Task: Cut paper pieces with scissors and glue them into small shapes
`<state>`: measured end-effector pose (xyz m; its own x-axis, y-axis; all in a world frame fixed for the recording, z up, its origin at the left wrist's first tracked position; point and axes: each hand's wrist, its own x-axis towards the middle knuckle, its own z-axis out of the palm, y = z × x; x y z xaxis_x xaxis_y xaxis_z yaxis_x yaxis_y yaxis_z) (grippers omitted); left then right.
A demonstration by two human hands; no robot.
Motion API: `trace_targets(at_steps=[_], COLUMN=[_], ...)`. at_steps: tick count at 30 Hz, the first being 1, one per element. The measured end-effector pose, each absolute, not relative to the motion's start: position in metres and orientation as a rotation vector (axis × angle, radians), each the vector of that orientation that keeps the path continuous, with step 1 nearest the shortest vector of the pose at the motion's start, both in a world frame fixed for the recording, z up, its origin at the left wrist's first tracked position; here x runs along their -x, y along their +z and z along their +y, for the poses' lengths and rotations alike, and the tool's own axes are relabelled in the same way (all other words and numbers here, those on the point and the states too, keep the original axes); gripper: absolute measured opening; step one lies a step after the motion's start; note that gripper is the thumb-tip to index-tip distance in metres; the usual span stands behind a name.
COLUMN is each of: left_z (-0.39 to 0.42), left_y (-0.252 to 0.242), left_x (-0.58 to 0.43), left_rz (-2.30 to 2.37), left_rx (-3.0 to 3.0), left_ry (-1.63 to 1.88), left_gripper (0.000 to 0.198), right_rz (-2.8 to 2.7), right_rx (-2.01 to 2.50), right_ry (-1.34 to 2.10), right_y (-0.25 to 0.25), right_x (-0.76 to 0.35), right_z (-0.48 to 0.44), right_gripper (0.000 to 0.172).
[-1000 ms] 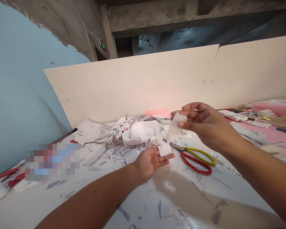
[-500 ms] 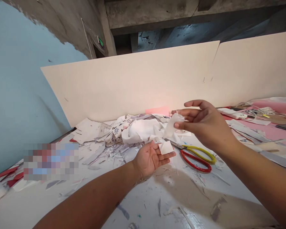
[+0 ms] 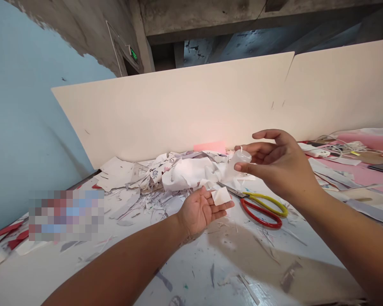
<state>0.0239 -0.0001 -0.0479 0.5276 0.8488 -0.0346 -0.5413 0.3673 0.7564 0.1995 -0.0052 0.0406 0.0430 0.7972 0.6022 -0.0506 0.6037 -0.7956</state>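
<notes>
The left hand is held open and palm up above the table, with the fingers extended to the right and slightly spread, and a small white paper square is rested on the fingertips. The right hand is raised higher and turned inward, with the thumb and forefinger closed on a curled translucent film while the other fingers are left spread. The film is held just above and apart from the paper square; its material cannot be made out, and a thin strand is seen rising from its upper edge. Both forearms enter from the lower corners, the right forearm being cut off by the frame, as is the left forearm. Directly beneath the hands, a pair of scissors with red and yellow handles is laid on a white table, its blades partly lost among paper scraps. Behind them, crumpled white paper is heaped against a cream board, and a pink sheet is propped behind the heap. Strips and shreds are scattered across the tabletop. To the right, cables are tangled beside a pink surface. A pixelated patch hides whatever lies at the table's left side, and a blue wall is seen beyond it.
</notes>
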Motion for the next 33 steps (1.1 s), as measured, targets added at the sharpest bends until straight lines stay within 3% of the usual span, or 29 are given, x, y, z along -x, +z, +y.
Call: trace_targets(at_steps=[5,10,14,21,27,33], left_z=[-0.001,0.000,-0.002,-0.002,-0.004,-0.006], left_y=[-0.047,-0.050,-0.047,-0.045,-0.046,-0.050], left_x=[-0.024,-0.024,-0.024,-0.026,-0.026,-0.026], left_rz=[0.459,0.434,0.461,0.487,0.482,0.482], left_rx=[-0.753,-0.777,-0.776,-0.769,-0.786,-0.889], left_ry=[0.935,0.921,0.916,0.910,0.906,0.938], left_gripper=[0.052,0.051,0.051,0.050,0.047,0.035], right_rz=[-1.438,-1.435,-1.445,-1.490,-1.522,-1.557], right_rx=[0.683,0.642,0.556,0.429,0.459,0.556], right_ry=[0.791,0.874,1.138,1.432,1.380,1.155], right_y=[0.040,0.040,0.041,0.042,0.040,0.022], right_x=[-0.199,-0.203,-0.207,-0.209,-0.206,-0.195], right_z=[-0.006,-0.001,0.003,0.000,-0.004,0.002], right_gripper=[0.053,0.034,0.022,0.024,0.029,0.023])
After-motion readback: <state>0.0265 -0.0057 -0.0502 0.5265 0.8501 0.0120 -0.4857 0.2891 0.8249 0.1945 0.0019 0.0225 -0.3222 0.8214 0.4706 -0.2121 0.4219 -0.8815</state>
